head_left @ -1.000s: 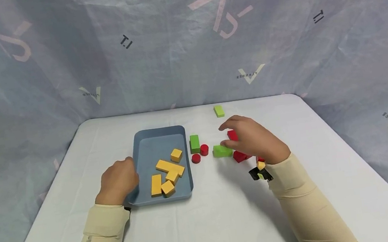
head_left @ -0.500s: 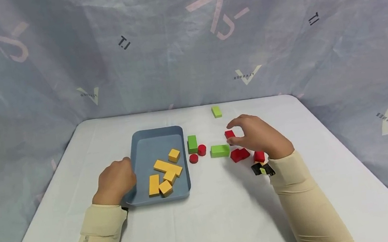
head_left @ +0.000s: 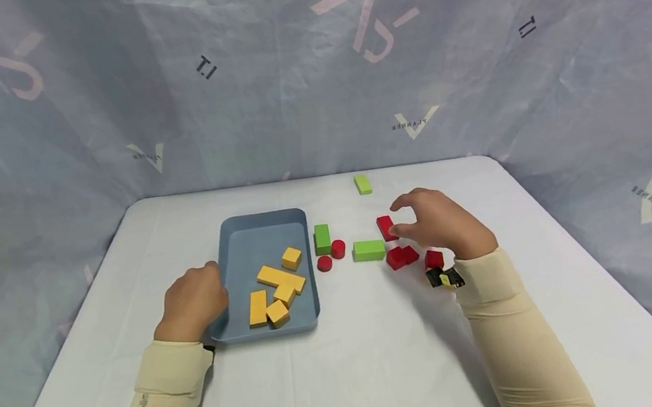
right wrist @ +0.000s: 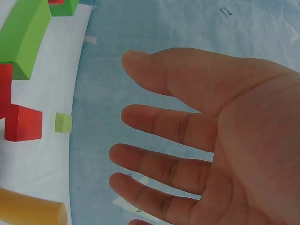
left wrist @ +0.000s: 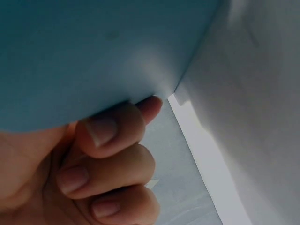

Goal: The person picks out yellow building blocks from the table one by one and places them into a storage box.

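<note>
My left hand (head_left: 192, 304) grips the left wall of a blue-grey tray (head_left: 262, 221); in the left wrist view its curled fingers (left wrist: 115, 171) press against the tray's side. Yellow blocks (head_left: 258, 308) lie in the tray's near half. My right hand (head_left: 443, 222) hovers over the table's right side, fingers spread and holding nothing. Nearest to its thumb lies a red rectangular block (head_left: 387, 228). More red blocks (head_left: 396, 258) lie just below it. A bright green block (head_left: 369, 250) sits to the left, apart from the hand.
Between tray and right hand stand another green block (head_left: 322, 239), a red cylinder (head_left: 338, 249) and a flat red disc (head_left: 324, 263). A lime block (head_left: 363, 184) lies near the back edge. In the right wrist view a yellow rounded piece (right wrist: 33, 207) shows.
My right hand has moved right, away from the green block, uncovering red pieces. My left hand stays on the tray. The head view has shifted slightly.
</note>
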Tool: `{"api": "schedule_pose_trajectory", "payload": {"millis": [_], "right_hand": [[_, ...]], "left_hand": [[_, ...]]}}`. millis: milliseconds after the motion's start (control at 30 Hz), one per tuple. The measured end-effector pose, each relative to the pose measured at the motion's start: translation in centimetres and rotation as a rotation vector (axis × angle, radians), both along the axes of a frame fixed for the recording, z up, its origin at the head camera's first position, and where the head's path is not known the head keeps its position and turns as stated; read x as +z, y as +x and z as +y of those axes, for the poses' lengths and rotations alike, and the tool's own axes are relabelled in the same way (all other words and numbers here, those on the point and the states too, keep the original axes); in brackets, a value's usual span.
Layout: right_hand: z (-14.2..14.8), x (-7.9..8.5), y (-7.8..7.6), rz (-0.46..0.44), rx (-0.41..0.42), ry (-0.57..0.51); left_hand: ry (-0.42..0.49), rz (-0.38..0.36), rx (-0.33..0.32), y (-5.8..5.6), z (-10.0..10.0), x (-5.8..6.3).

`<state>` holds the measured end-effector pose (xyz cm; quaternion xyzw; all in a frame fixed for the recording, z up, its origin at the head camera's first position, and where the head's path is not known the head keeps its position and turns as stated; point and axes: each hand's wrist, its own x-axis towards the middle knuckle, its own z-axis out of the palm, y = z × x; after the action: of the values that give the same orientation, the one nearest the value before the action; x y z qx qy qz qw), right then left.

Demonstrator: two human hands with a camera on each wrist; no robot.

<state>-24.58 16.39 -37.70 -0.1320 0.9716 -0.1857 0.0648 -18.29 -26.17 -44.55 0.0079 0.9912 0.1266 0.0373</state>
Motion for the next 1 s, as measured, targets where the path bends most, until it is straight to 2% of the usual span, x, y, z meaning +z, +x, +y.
{"api": "schedule_pose_trajectory", "payload": {"millis": [233,567,900,1000], "right_hand": [[0.1,-0.6,-0.5,-0.06,-0.034,0.013],[0.8,-1.7,-1.2,-0.074,-0.07,0.017],[1.7,-2.6,-1.7,-0.191,-0.117,0.041],[1.8,-2.6,-1.8,-0.201,-0.117,0.042]], "left_hand": [[-0.005,-0.008,0.005,0.1,0.0,0.1],[-0.005,-0.005,0.004,0.2,0.2,0.1],[-0.007,0.016,-0.003,-0.1,0.1,-0.1],[-0.01,0.018,-0.002,-0.2,0.0,-0.1]]}}
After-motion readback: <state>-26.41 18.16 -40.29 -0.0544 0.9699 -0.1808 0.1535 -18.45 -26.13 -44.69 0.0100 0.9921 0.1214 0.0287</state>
